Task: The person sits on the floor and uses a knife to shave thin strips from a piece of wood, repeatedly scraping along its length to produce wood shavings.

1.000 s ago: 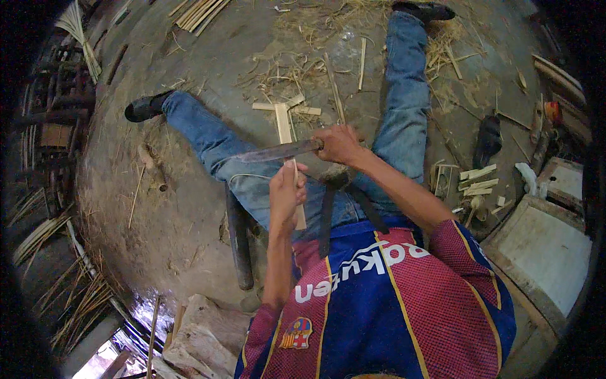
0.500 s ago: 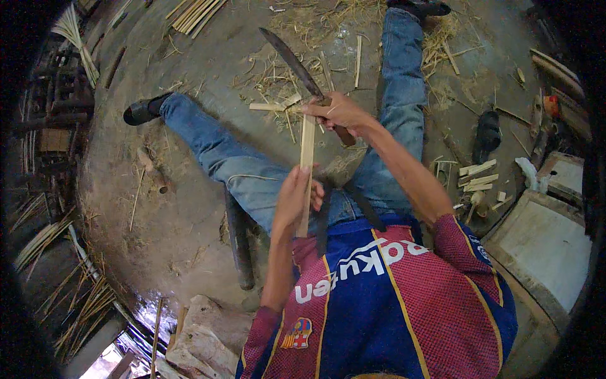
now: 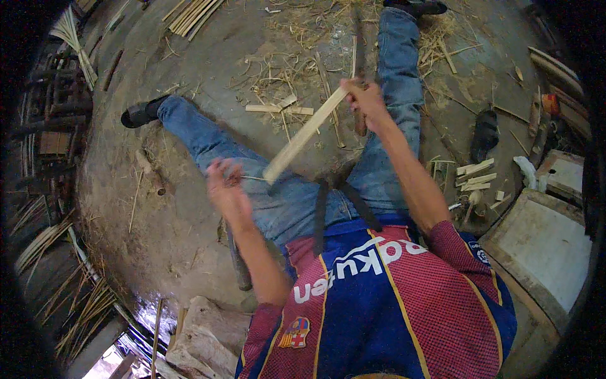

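My right hand [image 3: 367,104] is closed around one end of a pale, flat bamboo strip [image 3: 306,138], which slants down to the left over my lap. A long knife [image 3: 360,47] is gripped in the same hand, its dark blade pointing away from me and its handle below my fingers. My left hand [image 3: 228,192], smeared by motion, is over my left thigh, apart from the strip. A thin sliver [image 3: 255,179] shows beside its fingers; whether they touch it is unclear.
Shavings [image 3: 278,72] and a short cut strip [image 3: 278,110] litter the floor between my legs. A wooden piece [image 3: 150,172] lies left of my left leg. Small offcuts [image 3: 476,175] and a black sandal [image 3: 485,136] are at the right. Bundled strips [image 3: 194,16] lie far off.
My left hand has let go of the bamboo strip and moved left and away. My right hand has shifted right with strip and knife; the strip's lower end has swung left, and the blade has turned.
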### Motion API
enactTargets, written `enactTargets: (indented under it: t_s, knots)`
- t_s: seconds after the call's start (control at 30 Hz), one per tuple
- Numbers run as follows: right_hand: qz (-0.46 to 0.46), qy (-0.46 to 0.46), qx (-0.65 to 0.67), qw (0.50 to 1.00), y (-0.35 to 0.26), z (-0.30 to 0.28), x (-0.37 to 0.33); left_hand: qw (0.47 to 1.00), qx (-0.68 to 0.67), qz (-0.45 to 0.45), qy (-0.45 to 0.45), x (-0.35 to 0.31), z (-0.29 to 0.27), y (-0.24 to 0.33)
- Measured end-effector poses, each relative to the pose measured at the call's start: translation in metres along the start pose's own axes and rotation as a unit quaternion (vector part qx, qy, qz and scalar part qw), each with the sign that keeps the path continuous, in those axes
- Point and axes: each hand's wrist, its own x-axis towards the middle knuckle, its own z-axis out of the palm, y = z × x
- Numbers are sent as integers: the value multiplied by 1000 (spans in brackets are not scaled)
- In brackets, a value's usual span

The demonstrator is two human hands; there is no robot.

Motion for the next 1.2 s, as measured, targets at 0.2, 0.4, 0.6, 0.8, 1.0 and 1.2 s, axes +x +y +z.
enactTargets:
  t_s: [0.2, 0.4, 0.6, 0.8, 1.0, 1.2]
  knots:
    - [43, 108, 237, 965, 11, 5, -10, 992, 78, 90, 43, -6, 2, 15]
    - [134, 3, 271, 953, 33, 76, -75, 965, 165, -32, -202, -32, 100, -63]
    - [147, -65, 21, 987, 31, 87, -103, 990, -16, -59, -129, -31, 127, -51]
    - [-77, -75, -255, 961, 25, 66, -86, 980, 50, -101, -166, -23, 89, -34]
    - [-259, -136, -435, 851, 7, 58, -69, 954, 230, -82, -176, -42, 92, -39]
    - [-234, -101, -581, 773, 3, 54, -39, 891, 386, 112, -212, -56, 86, -50]
